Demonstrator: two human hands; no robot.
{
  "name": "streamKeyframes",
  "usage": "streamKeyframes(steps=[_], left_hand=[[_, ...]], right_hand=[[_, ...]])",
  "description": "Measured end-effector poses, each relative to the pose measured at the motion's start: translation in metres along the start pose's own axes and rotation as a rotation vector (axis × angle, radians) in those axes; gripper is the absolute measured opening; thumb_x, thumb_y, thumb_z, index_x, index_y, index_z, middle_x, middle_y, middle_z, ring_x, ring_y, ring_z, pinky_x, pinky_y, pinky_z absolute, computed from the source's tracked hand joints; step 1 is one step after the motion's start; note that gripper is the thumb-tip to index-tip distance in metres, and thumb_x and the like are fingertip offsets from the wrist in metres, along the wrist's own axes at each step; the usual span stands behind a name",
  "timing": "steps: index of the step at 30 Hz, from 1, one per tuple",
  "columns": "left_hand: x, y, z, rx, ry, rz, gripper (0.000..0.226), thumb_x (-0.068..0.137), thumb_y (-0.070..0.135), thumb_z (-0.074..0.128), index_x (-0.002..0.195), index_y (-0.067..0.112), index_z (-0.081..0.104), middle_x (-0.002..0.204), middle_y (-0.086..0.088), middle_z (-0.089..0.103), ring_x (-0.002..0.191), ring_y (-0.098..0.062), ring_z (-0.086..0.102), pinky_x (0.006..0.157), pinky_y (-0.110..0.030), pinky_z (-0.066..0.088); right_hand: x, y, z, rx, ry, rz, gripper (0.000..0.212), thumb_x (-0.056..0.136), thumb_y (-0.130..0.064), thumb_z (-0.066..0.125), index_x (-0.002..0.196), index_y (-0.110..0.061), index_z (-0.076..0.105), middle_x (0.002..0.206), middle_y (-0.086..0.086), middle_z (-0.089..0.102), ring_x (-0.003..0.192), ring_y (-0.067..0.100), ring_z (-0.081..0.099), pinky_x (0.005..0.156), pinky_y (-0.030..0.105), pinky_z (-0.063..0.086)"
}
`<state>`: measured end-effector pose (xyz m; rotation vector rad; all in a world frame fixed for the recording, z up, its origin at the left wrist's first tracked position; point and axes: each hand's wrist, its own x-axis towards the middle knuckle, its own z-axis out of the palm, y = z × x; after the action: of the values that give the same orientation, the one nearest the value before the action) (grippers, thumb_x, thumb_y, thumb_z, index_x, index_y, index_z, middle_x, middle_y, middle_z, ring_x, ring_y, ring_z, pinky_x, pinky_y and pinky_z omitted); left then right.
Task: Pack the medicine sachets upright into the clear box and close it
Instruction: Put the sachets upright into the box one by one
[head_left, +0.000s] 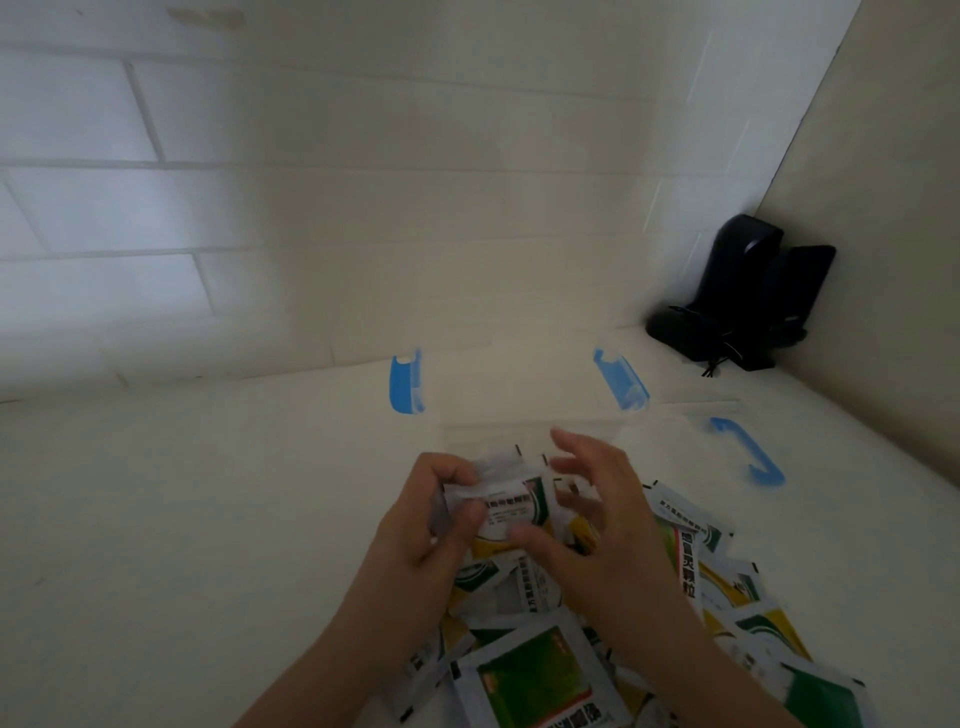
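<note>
A small stack of sachets (511, 506) is gripped by the left hand (431, 525), its fingers curled over the stack's left edge and the thumb pressed on the front. The right hand (597, 514) is held just right of the stack, fingers spread and loosely bent, the thumb touching the lower edge of the front sachet; nothing is enclosed by it. A loose pile of sachets (727, 613) is spread on the white table (208, 519) beneath and near the hands, reaching to the right. The clear box (498, 415) is set just beyond the hands, open, with blue clips (406, 384) at its sides. Its lid (748, 452) lies to the right. A black device (737, 296) stands in the far right corner.
</note>
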<state>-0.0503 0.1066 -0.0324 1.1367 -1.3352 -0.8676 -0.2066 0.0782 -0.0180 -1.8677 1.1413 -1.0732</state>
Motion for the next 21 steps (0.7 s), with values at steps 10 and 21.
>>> streamKeyframes(steps=[10, 21], left_hand=[[0.001, -0.009, 0.009, 0.022, -0.091, 0.055, 0.077, 0.078, 0.000, 0.053, 0.098, 0.070, 0.028, 0.130, 0.002, 0.038, 0.110, 0.001, 0.052, 0.082, -0.011, 0.048], [-0.001, -0.013, 0.010, 0.085, -0.173, -0.003, 0.015, 0.092, 0.020, 0.045, 0.083, 0.031, 0.050, 0.094, 0.012, 0.060, 0.088, -0.006, 0.060, 0.071, -0.016, 0.049]], right_hand=[[-0.005, 0.010, 0.010, 0.111, -0.153, 0.166, 0.029, 0.075, -0.014, 0.072, 0.091, -0.029, 0.053, 0.093, -0.007, 0.065, 0.084, 0.004, 0.064, 0.074, 0.024, 0.056], [-0.008, -0.004, 0.008, 0.037, -0.137, 0.148, 0.022, 0.078, -0.017, 0.069, 0.075, -0.024, 0.048, 0.071, -0.004, 0.060, 0.055, 0.001, 0.052, 0.050, 0.015, 0.044]])
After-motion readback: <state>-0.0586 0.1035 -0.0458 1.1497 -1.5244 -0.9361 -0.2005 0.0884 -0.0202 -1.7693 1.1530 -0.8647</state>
